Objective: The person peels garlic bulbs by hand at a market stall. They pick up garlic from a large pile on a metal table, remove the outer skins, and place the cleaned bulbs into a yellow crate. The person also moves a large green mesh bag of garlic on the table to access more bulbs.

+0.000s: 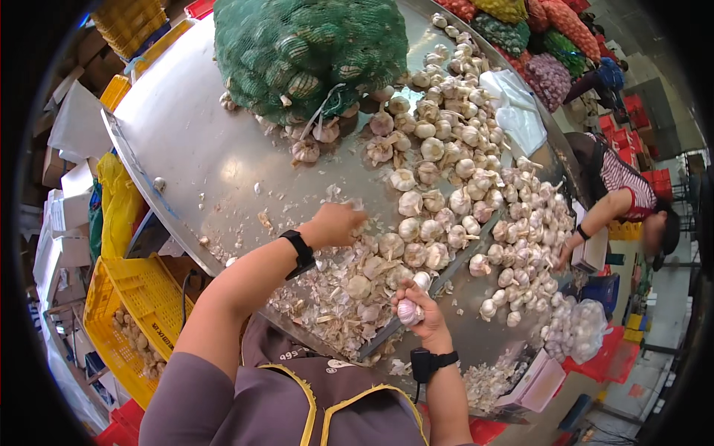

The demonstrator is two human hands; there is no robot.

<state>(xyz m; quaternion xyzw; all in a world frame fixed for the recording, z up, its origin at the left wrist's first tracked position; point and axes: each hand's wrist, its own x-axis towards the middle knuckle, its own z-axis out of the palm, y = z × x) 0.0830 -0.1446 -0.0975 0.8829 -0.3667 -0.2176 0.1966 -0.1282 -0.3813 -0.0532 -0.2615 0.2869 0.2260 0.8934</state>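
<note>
My left hand [336, 224], a black band on its wrist, is over the metal table amid loose garlic skins. Its fingers are blurred, and I cannot tell whether anything is between them. My right hand [428, 319], also with a black wrist device, grips a pinkish garlic bulb [410, 313] in its curled fingers. A whiter bulb [422, 280] shows just past those fingertips; whether it is held too is unclear. Between the hands lies a heap of papery garlic skins [329, 301]. Many whole garlic bulbs [432, 149] spread beyond it across the metal table [184, 139].
A green mesh sack of garlic [312, 50] stands at the far side. A metal divider strip [413, 301] crosses the table. White plastic bags [516, 114] lie at the right edge. Another person [625, 173] reaches toward the garlic there. A yellow crate [134, 306] is at left.
</note>
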